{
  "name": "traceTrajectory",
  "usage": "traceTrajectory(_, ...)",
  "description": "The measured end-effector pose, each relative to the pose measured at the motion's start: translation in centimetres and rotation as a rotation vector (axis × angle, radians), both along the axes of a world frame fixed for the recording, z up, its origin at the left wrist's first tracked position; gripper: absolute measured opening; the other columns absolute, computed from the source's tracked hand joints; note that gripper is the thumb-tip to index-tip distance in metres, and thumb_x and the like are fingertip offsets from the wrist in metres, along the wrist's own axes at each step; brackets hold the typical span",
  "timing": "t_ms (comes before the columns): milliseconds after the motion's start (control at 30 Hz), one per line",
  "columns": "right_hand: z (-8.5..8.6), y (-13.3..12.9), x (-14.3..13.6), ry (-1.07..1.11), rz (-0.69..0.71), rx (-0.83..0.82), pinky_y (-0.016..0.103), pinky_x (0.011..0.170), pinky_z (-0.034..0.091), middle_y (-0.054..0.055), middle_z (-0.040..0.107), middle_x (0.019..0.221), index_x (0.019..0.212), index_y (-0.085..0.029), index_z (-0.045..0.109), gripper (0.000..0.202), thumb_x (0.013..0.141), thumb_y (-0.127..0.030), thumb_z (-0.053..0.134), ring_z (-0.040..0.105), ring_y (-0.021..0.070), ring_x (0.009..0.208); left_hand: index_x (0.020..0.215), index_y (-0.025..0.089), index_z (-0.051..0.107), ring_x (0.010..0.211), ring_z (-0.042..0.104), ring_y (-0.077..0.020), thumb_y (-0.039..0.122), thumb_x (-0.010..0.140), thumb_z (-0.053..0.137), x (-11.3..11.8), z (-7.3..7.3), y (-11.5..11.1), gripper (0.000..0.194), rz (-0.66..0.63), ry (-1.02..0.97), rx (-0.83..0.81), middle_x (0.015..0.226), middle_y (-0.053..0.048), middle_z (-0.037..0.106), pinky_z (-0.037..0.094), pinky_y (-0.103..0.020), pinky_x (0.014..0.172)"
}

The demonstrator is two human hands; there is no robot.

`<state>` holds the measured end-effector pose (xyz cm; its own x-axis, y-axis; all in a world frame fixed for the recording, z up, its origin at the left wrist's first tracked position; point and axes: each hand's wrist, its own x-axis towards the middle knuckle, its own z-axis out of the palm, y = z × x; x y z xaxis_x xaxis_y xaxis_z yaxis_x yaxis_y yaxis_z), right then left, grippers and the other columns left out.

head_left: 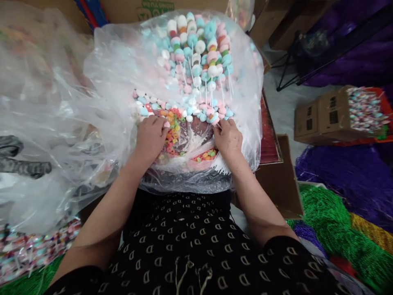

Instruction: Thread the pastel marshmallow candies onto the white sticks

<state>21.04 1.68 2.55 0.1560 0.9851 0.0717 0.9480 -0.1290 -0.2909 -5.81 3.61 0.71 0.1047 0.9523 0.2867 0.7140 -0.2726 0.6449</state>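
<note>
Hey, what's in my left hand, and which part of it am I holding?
A small pink piece, held at its edge by the left hand's fingertips.

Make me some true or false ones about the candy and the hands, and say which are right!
1. The left hand has a pink candy at its fingertips. True.
2. The gummy rings are all blue. False: they are red, orange, yellow and green.
3. The candy sticks lie farther from the shirt than both hands do. True.
4. The right hand is down by the green shiny strings. False: it is at the candies on the plastic.
5. The shirt is plain white. False: it is black with small pale marks.
</note>
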Motion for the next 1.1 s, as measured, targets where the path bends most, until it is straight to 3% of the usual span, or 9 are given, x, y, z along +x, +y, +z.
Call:
traceTrajectory(133, -0.1, -0.2, 0.5, 0.121, -0.02, 0.073, 0.039, 0.077, 0.048, 0.016, 0.07, 0.108, 0.101, -0.016, 0.073, 0.019, 0.098, -0.02, 0.056, 0.064, 0.0285, 0.092, 0.086, 0.026, 0.072, 0.095, 0.063, -0.028, 0.023, 0.084, 0.073, 0.0, 0.7, -0.3, 0.004, 0.068, -0.134, 0.006, 0.09, -0.005, 0.067, 0.048, -0.041, 0.099)
traceTrajectory(300, 1.3, -2.7, -0.4, 0.592, -0.014, 0.219, 0.038, 0.079, 0.05, 0.006, 0.069, 0.091, 0.097, -0.021, 0.07, 0.012, 0.093, -0.031, 0.065, 0.06, 0.0223, 0.083, 0.092, 0.025, 0.074, 0.075, 0.059, -0.0163, 0.027, 0.085, 0.08, 1.8, 2.6, -2.8, 0.009, 0.113, -0.621, -0.082, 0.085, 0.0, 0.069, 0.05, -0.03, 0.075)
traceTrajectory(400, 2.0, -4.4, -2.6, 0.987, -0.019, 0.12, 0.033, 0.072, 0.049, 0.002, 0.066, 0.086, 0.096, -0.023, 0.067, 0.02, 0.089, -0.041, 0.071, 0.056, 0.0177, 0.076, 0.094, 0.025, 0.073, 0.072, 0.059, -0.0141, 0.031, 0.086, 0.08, 4.2, 3.0, -4.7, 0.012, 0.035, -0.83, -0.184, 0.082, 0.001, 0.069, 0.05, -0.027, 0.069)
traceTrajectory(500, 2.2, -5.4, -4.8, 1.178, -0.03, -0.008, 0.03, 0.067, 0.047, -0.002, 0.061, 0.08, 0.092, -0.023, 0.063, 0.024, 0.087, -0.043, 0.074, 0.052, 0.0143, 0.07, 0.096, 0.023, 0.073, 0.077, 0.062, -0.0135, 0.034, 0.088, 0.079, 6.1, 2.7, -6.1, 0.015, -0.048, -0.864, -0.219, 0.087, 0.0, 0.071, 0.052, -0.026, 0.074)
traceTrajectory(667, 2.7, -6.2, -6.2, 1.318, -0.034, -0.134, 0.026, 0.055, 0.04, -0.003, 0.06, 0.08, 0.1, -0.024, 0.062, 0.023, 0.09, -0.041, 0.071, 0.048, 0.012, 0.063, 0.099, 0.022, 0.073, 0.08, 0.066, -0.013, 0.041, 0.09, 0.08, 6.8, 1.9, -6.9, 0.022, -0.066, -0.921, -0.254, 0.09, 0.0, 0.073, 0.054, -0.026, 0.079)
traceTrajectory(900, 2.8, -6.4, -5.8, 1.339, 0.025, -0.179, 0.027, 0.056, 0.047, -0.001, 0.064, 0.086, 0.121, -0.028, 0.064, 0.036, 0.089, -0.041, 0.075, 0.058, 0.0157, 0.07, 0.097, 0.024, 0.075, 0.078, 0.066, -0.0119, 0.036, 0.086, 0.081, 6.9, 1.9, -7.2, 0.018, -0.004, -1.013, -0.291, 0.087, 0.001, 0.074, 0.056, -0.025, 0.077)
traceTrajectory(1100, 1.9, -6.4, -5.7, 1.304, 0.047, -0.043, 0.035, 0.078, 0.056, 0.001, 0.071, 0.09, 0.097, -0.025, 0.073, 0.033, 0.082, -0.054, 0.081, 0.063, 0.0174, 0.081, 0.092, 0.025, 0.076, 0.076, 0.065, -0.0115, 0.037, 0.083, 0.084, 7.1, 2.0, -7.2, 0.018, 0.052, -1.097, -0.353, 0.085, 0.002, 0.073, 0.056, -0.024, 0.074)
